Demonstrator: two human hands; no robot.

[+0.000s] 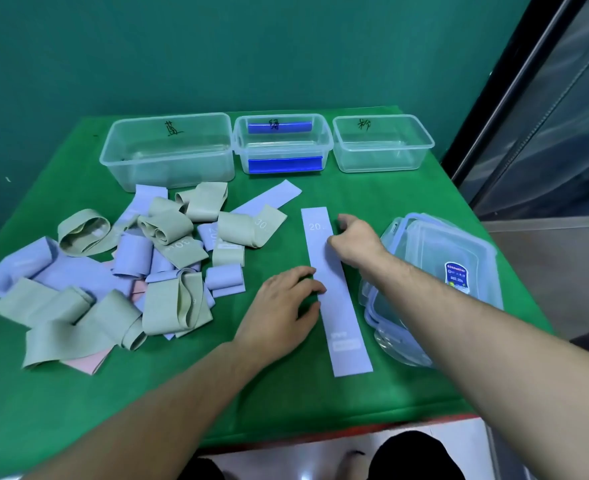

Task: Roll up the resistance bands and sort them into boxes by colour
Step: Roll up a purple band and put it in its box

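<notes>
A lavender-blue resistance band [341,317] marked "20" lies flat and straight on the green table. My left hand [282,306] rests palm down beside it, with its fingertips on the band's left edge. My right hand [353,242] presses on the band's upper part from the right. A jumbled pile of bands [113,271] in pale green, lavender-blue and pink covers the table's left half. At the back stand three clear boxes: a large left box [168,150], a middle box [282,143] with blue strips, and a right box [383,143].
A stack of clear lids with blue rims [435,282] lies at the right, touching my right forearm. Another lavender band [268,199] lies flat before the middle box. The table's front edge [320,434] is close to my knees. A dark glass door stands on the right.
</notes>
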